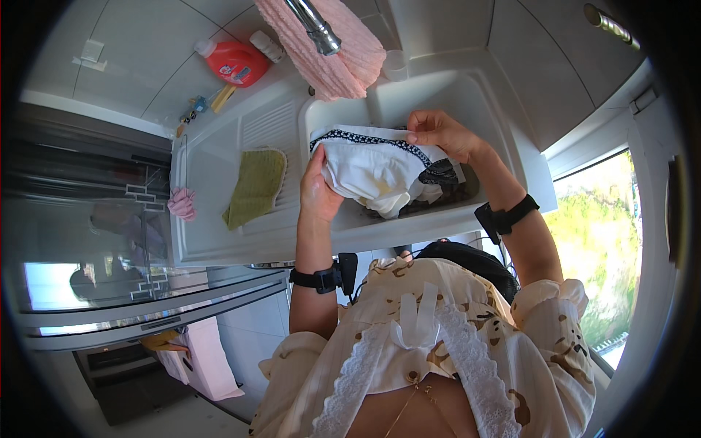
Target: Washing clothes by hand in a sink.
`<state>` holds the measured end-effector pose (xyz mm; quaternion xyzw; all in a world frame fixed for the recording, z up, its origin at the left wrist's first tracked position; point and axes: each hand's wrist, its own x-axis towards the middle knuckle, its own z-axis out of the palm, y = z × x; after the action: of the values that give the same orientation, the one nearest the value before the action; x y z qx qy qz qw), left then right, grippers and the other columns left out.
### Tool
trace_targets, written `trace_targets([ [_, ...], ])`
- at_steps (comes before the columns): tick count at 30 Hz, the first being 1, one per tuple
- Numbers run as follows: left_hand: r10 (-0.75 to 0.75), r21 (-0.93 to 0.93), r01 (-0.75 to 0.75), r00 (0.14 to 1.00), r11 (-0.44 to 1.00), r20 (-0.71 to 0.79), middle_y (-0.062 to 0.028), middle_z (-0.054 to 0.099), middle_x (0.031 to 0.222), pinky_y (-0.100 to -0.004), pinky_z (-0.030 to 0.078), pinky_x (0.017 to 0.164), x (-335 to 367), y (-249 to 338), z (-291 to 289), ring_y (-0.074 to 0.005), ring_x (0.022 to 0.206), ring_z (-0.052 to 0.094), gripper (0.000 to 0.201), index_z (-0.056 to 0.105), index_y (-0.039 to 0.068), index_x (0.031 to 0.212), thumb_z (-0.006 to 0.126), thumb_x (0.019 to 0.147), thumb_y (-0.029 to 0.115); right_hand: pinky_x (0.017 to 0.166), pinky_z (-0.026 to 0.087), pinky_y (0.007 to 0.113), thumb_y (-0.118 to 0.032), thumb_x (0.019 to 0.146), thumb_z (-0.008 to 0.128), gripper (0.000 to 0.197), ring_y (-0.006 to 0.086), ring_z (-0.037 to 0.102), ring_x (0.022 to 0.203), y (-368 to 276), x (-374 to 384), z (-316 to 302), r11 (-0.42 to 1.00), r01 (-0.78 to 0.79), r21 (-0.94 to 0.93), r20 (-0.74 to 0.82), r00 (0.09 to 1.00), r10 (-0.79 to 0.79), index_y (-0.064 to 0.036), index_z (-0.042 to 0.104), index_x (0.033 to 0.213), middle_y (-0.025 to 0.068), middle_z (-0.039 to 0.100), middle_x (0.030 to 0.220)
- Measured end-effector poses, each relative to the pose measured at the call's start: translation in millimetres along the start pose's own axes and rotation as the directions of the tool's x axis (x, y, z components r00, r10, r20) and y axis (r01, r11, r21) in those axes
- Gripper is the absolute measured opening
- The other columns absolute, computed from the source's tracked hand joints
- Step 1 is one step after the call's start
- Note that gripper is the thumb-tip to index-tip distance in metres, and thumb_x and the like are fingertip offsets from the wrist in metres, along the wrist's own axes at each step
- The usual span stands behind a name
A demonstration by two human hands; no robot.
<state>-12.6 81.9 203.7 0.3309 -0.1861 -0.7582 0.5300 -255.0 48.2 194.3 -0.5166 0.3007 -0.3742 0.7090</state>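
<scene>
A white garment (369,166) with a black-and-white patterned band along its upper edge is spread between my hands over the sink basin (467,95). My left hand (320,191) grips its left side, thumb on the front and fingers partly hidden. At the upper right, my right hand (443,136) pinches the edge near the band between thumb and fingers. The lower part of the cloth hangs bunched into the basin. Dark patterned fabric (440,174) shows at its right side; whether it belongs to the same garment I cannot tell.
A chrome faucet (321,33) and a pink towel (350,69) hang above the basin's far side. On the ridged drainboard (274,124) lies a green cloth (254,186). A red detergent bottle (235,64) stands at the back left. A pink scrunchie-like item (182,204) sits at the left rim.
</scene>
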Motion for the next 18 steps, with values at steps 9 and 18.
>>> trace_targets([
  [9,-0.115,0.697,-0.045,0.977,0.716,0.181,-0.0097,0.053,0.102,-0.0287,0.044,0.076,0.2,-16.9,34.3,-0.0169,0.091,0.054,0.041,0.047,0.001,0.106,0.063,0.073,0.019,0.060,0.038,0.018,-0.009,0.077,0.059,0.010,0.0048,0.046,0.066,-34.2,32.0,42.7,0.959,0.162,-0.232,0.026,0.987,-0.160,-0.0035,0.051,0.073,-0.0022,0.051,0.068],
  [18,0.113,0.261,-0.142,0.986,0.955,0.121,-0.0081,0.053,0.105,-0.0350,0.042,0.082,-7.6,37.6,75.6,-0.0198,0.095,0.052,0.040,0.045,0.002,0.110,0.054,0.081,0.027,0.071,0.040,0.028,-0.032,0.066,0.069,0.053,0.0177,0.049,0.083,-17.9,1.6,67.9,0.817,0.267,-0.511,-0.296,0.837,-0.459,-0.0041,0.042,0.103,0.0100,0.050,0.091],
])
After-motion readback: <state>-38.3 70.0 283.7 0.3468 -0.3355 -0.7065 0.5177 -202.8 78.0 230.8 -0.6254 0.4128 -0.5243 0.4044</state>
